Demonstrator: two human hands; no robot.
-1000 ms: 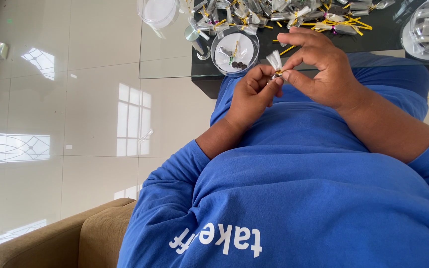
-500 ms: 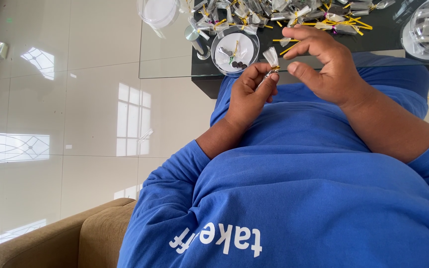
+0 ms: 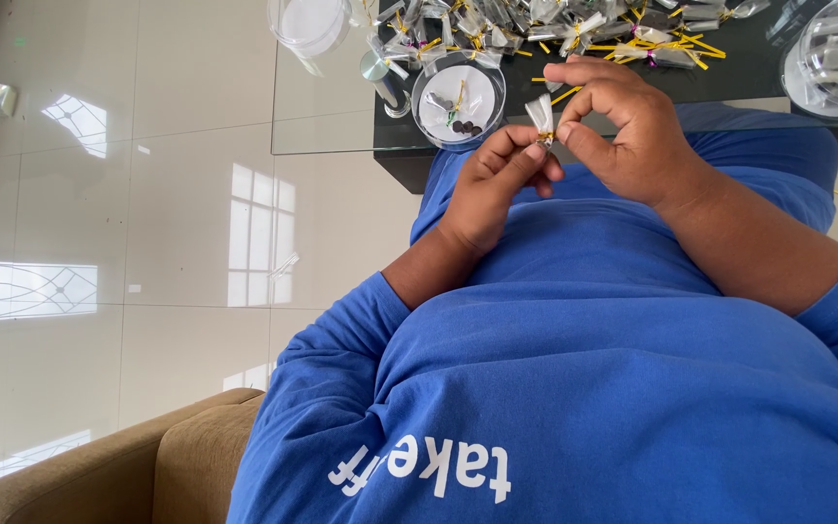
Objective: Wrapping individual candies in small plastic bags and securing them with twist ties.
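The left hand (image 3: 497, 189) and right hand (image 3: 628, 131) meet fingertip to fingertip on a small wrapped packet (image 3: 540, 116). Just beyond the left hand, a round dish (image 3: 458, 97) sits on the glass table (image 3: 341, 116); a heap of packets (image 3: 555, 29) lies beyond both hands.

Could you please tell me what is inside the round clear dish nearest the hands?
The round clear dish holds a few small dark pieces and a gold twist tie. Glare hides the rest.
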